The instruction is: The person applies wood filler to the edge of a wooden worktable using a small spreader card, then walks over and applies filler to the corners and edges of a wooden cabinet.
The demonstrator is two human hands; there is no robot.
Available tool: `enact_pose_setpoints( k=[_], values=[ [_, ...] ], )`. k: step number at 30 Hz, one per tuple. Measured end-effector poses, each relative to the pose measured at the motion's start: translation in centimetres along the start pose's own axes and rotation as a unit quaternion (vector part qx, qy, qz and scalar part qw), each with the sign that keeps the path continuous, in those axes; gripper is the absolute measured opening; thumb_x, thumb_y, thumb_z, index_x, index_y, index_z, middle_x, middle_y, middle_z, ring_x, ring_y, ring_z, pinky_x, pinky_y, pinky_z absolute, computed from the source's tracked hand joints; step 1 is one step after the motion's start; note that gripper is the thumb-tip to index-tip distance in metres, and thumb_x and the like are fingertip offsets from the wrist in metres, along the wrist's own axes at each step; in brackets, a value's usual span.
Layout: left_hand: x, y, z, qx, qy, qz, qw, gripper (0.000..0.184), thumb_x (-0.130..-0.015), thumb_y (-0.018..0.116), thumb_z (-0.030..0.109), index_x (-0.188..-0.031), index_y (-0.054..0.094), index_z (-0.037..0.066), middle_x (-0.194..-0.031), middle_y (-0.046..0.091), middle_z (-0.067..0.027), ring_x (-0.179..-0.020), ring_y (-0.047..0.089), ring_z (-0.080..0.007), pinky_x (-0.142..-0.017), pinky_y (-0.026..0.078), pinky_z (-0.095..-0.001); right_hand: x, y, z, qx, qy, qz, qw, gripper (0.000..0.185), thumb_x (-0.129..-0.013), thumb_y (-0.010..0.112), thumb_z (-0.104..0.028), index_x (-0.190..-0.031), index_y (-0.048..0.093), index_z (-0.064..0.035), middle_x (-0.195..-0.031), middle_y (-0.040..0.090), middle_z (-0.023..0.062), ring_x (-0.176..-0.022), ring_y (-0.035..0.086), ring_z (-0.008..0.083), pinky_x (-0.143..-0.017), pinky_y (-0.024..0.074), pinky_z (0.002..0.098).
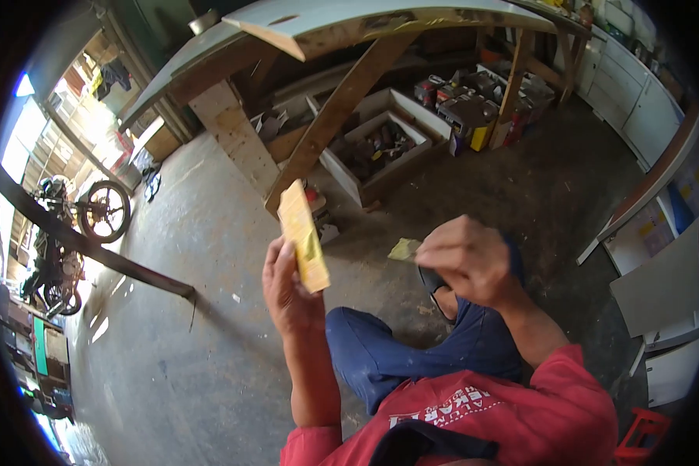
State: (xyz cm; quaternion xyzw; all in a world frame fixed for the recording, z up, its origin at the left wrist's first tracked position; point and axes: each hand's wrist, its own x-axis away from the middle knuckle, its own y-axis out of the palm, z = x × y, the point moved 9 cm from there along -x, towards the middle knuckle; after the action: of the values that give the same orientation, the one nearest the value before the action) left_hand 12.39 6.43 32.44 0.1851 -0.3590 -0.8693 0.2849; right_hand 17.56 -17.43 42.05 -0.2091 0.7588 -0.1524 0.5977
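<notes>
My left hand is closed around the lower part of a flat, oblong yellow piece, held up and slightly tilted. A greenish-yellow smear shows along its face near the right edge. To the right, my right hand is raised over my knee with its fingers bent together. A small, thin yellowish piece sticks out from its fingertips, apart from the oblong piece. What kind of thing it is I cannot make out.
A wooden workbench stands ahead on slanted legs. Under it are an open wooden box of odds and ends and several cartons. A dark bar crosses at left, before a motorcycle. White panels lean at right.
</notes>
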Motion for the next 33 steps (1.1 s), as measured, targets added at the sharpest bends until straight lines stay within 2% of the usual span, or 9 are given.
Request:
enact_pose_setpoints(
  k=[2, 7, 14, 15, 18, 24, 26, 29, 33],
  values=[
    [-0.3, -1.4, -0.2, 0.020, -0.018, -0.057, 0.998, 0.020, -0.096, 0.058, 0.014, -0.111, 0.059, 0.002, -0.103, 0.067, -0.0056, -0.095, 0.066, -0.0122, -0.085, 0.054, -0.0240, -1.2, -3.5, 1.2, -0.005, 0.055, 0.053, 0.997, 0.027, -0.077, 0.075, 0.004, -0.101, 0.068, -0.0072, -0.093, 0.068, 0.0064, -0.080, 0.066, 0.0166, -0.067, 0.0526, 0.0279],
    [0.7, -6.4, -5.2, -0.052, -0.077, 0.046, 0.995, 0.015, -0.095, 0.062, 0.016, -0.103, 0.058, 0.003, -0.084, 0.068, -0.0049, -0.060, 0.063, -0.0099, -0.049, 0.048, -0.0218, -5.6, -10.0, 2.9, -0.136, 0.169, 0.204, 0.955, 0.012, -0.089, 0.071, -0.002, -0.100, 0.070, -0.0053, -0.091, 0.068, 0.0002, -0.071, 0.053, 0.0003, -0.059, 0.0408, 0.0180],
    [2.9, -18.8, -16.1, -0.144, -0.178, 0.099, 0.968, 0.014, -0.094, 0.064, 0.012, -0.096, 0.061, -0.001, -0.070, 0.063, -0.0036, -0.049, 0.056, -0.0100, -0.047, 0.049, -0.0227, -12.0, -14.2, 0.4, 0.171, -0.132, 0.148, 0.965, 0.017, -0.090, 0.071, -0.007, -0.106, 0.070, -0.0026, -0.098, 0.067, 0.0050, -0.074, 0.058, 0.0060, -0.056, 0.0432, 0.0193],
    [3.5, -20.1, -17.2, -0.160, -0.195, 0.104, 0.962, 0.014, -0.094, 0.065, 0.012, -0.096, 0.061, -0.001, -0.069, 0.061, -0.0026, -0.049, 0.055, -0.0097, -0.047, 0.049, -0.0228, -12.6, -14.8, 1.2, 0.114, -0.079, 0.169, 0.976, 0.012, -0.090, 0.071, -0.005, -0.102, 0.070, -0.0017, -0.094, 0.068, 0.0048, -0.073, 0.059, 0.0054, -0.057, 0.0456, 0.0188],
    [5.7, -24.2, -20.3, -0.193, -0.236, 0.113, 0.946, 0.017, -0.093, 0.066, 0.015, -0.094, 0.061, -0.001, -0.065, 0.054, 0.0014, -0.048, 0.051, -0.0077, -0.048, 0.050, -0.0224, -14.4, -14.8, 2.9, 0.005, -0.127, 0.178, 0.976, 0.010, -0.090, 0.072, -0.007, -0.099, 0.071, -0.0014, -0.092, 0.070, 0.0053, -0.072, 0.061, 0.0050, -0.060, 0.0494, 0.0193],
    [7.5, -26.7, -22.0, -0.241, -0.254, 0.111, 0.930, 0.017, -0.094, 0.065, 0.017, -0.095, 0.061, 0.000, -0.067, 0.055, 0.0010, -0.050, 0.052, -0.0068, -0.049, 0.051, -0.0216, -17.9, -13.1, 3.4, 0.002, 0.102, 0.077, 0.992, 0.015, -0.087, 0.075, -0.009, -0.101, 0.074, -0.0022, -0.088, 0.073, 0.0053, -0.064, 0.060, 0.0048, -0.053, 0.0467, 0.0186],
    [7.6, -26.4, -21.8, -0.245, -0.256, 0.112, 0.928, 0.017, -0.094, 0.065, 0.017, -0.096, 0.061, 0.000, -0.068, 0.056, 0.0007, -0.050, 0.052, -0.0068, -0.049, 0.051, -0.0217, -18.4, -12.3, 3.2, -0.085, 0.049, 0.033, 0.995, 0.016, -0.087, 0.074, -0.007, -0.102, 0.074, -0.0032, -0.084, 0.072, 0.0033, -0.067, 0.061, 0.0048, -0.057, 0.0481, 0.0193],
    [7.6, -26.1, -21.7, -0.256, -0.257, 0.108, 0.926, 0.018, -0.095, 0.065, 0.018, -0.097, 0.061, 0.000, -0.070, 0.058, 0.0000, -0.051, 0.053, -0.0068, -0.050, 0.052, -0.0217, -19.2, -11.6, 1.8, 0.105, -0.048, 0.061, 0.991, 0.016, -0.088, 0.073, -0.006, -0.104, 0.074, -0.0034, -0.079, 0.071, 0.0018, -0.070, 0.062, 0.0052, -0.062, 0.0497, 0.0206],
    [7.7, -26.2, -21.6, -0.275, -0.252, 0.093, 0.923, 0.020, -0.095, 0.065, 0.019, -0.098, 0.062, -0.001, -0.071, 0.059, -0.0007, -0.051, 0.054, -0.0068, -0.050, 0.052, -0.0214, -20.1, -11.6, 1.9, 0.045, -0.032, 0.026, 0.998, 0.015, -0.089, 0.072, -0.005, -0.104, 0.074, -0.0019, -0.078, 0.070, 0.0014, -0.072, 0.063, 0.0056, -0.066, 0.0511, 0.0213]
  ],
)
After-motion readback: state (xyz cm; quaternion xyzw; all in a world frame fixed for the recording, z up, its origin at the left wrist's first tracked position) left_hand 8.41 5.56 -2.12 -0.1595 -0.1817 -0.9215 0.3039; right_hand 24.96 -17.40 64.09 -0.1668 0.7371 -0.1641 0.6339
